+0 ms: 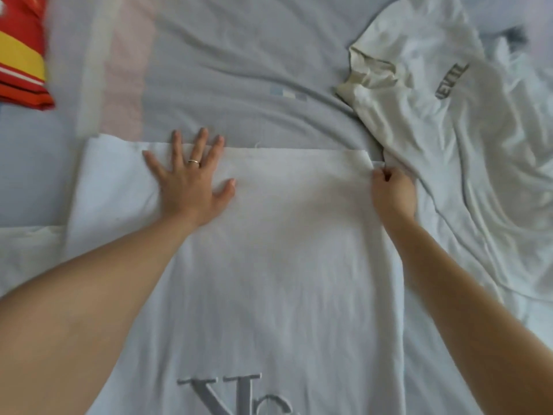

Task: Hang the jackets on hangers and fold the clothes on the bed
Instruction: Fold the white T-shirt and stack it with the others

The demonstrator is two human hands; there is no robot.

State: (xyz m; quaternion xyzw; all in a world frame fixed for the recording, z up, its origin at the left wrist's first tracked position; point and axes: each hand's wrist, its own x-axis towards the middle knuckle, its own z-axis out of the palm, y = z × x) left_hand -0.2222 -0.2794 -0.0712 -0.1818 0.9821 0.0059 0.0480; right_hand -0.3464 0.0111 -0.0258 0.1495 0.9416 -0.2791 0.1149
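White shirt (pixel 269 250) lies half-squared on the bed (pixel 239 85): left hand (pixel 188 181) presses flat, right hand (pixel 392 190) pinches its corner; crumpled shirt (pixel 449 130) remains unfolded.

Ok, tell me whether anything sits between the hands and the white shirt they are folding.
Nothing visible does. The left hand presses flat on the white shirt near its far edge, and the right hand pinches its far right corner. A crumpled white T-shirt lies close beside that corner.

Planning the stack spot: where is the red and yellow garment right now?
The red and yellow garment lies at the head view's top left corner on the bed, well beyond the left hand pressing the white shirt.
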